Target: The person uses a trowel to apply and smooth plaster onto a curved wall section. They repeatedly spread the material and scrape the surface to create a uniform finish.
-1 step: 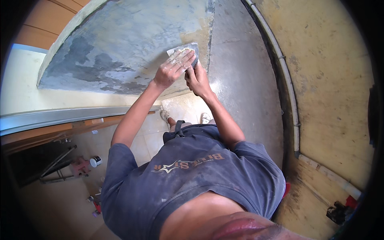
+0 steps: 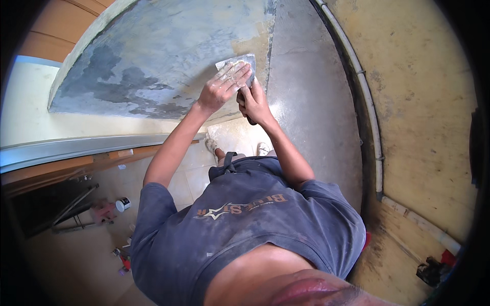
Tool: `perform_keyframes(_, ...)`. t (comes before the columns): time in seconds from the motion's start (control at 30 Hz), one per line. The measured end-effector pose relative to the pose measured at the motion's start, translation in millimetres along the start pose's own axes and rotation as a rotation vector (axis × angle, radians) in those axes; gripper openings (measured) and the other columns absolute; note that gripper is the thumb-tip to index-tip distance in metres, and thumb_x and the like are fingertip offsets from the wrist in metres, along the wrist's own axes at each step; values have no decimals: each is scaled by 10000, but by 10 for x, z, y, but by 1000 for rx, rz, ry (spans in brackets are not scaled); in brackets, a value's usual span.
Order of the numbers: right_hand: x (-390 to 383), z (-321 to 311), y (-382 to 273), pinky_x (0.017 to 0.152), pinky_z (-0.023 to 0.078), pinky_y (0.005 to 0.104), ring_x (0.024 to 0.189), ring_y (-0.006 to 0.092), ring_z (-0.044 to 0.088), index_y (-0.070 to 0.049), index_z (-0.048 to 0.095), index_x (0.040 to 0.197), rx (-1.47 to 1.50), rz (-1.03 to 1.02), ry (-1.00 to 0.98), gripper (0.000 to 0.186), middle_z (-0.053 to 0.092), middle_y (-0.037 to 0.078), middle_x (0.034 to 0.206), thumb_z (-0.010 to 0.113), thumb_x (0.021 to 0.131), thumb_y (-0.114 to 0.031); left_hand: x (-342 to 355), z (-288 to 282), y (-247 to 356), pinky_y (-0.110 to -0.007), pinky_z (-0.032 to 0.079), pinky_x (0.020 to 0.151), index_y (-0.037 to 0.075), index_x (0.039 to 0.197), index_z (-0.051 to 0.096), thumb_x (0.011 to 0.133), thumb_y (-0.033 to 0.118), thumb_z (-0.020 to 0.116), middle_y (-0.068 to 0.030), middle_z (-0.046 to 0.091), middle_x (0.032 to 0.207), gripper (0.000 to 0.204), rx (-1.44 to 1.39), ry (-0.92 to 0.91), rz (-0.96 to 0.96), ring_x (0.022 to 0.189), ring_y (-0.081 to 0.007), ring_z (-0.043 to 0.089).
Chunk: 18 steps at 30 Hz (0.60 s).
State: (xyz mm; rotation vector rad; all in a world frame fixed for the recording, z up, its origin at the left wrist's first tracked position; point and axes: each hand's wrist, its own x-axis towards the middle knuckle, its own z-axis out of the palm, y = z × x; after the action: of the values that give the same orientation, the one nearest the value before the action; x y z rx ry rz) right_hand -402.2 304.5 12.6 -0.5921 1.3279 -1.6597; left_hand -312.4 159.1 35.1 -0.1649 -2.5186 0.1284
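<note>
- the scraper (image 2: 252, 67) is up ahead of me in both my hands, blade away from me, in front of the patchy wall; i cannot tell whether its blade touches that wall.
- my right hand (image 2: 255, 104) is closed round the scraper's handle, the dark butt end sticking out below my fist.
- my left hand (image 2: 224, 87) lies over the scraper's blade, fingers straight and close together, gripping nothing that i can see; its palm side is hidden.
- pale paste (image 2: 236, 64) coats those fingers and part of the scraper's blade.
- behind the scraper and far out to its left spreads the patchy wall (image 2: 153, 56), grey-blue with darker blotches; a tan patch (image 2: 250, 46) shows just above the scraper.
- right of the scraper runs a smooth grey surface (image 2: 311, 92), and beyond that a pipe (image 2: 371, 109) along a stained yellow wall (image 2: 423, 112).
- below the scraper are my shoes (image 2: 212, 146), pale, on light tiles (image 2: 186, 178), then my dusty dark blue shirt (image 2: 245, 219).
- well down to the scraper's left are a silver rail (image 2: 76, 151), a small white tub (image 2: 122, 204), a reddish stool (image 2: 104, 211) and a metal frame (image 2: 75, 209).
- far down to the scraper's right hangs or lies a dark bundle (image 2: 430, 273), beside something red (image 2: 449, 258).
</note>
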Motion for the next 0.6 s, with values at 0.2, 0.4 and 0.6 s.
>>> perform_keyframes(0.2, -171, -361, 133, 557, 535, 403, 620, 267, 653, 57, 445, 1429, -481, 356, -197, 466, 660, 162, 782, 576, 1027, -138, -616, 140, 300, -527, 365, 1272, 124, 1465, 652, 880, 68, 699, -74, 551, 1597, 590, -60, -339, -201, 1463, -238, 536)
perform_keyframes(0.4, -76, -369, 604, 633, 571, 535, 757, 475, 743, 133, 543, 1302, -750, 31, -18, 392, 723, 314, 860, 588, 1001, -114, -1145, 189, 887, -668, 243, 1278, 175, 1492, 627, 886, 108, 763, -51, 491, 1651, 625, -154, -385, -533, 1493, -291, 472)
perform_keyframes(0.6, -115, -186, 90, 459, 438, 296, 541, 99, 546, -9, 482, 1175, 119, -14, 33, 271, 523, 0, 719, 566, 1114, -260, -507, -105, 611, -623, 334, 1260, 90, 1472, 587, 845, -5, 776, -128, 551, 1480, 661, -13, -14, -592, 1473, -311, 463)
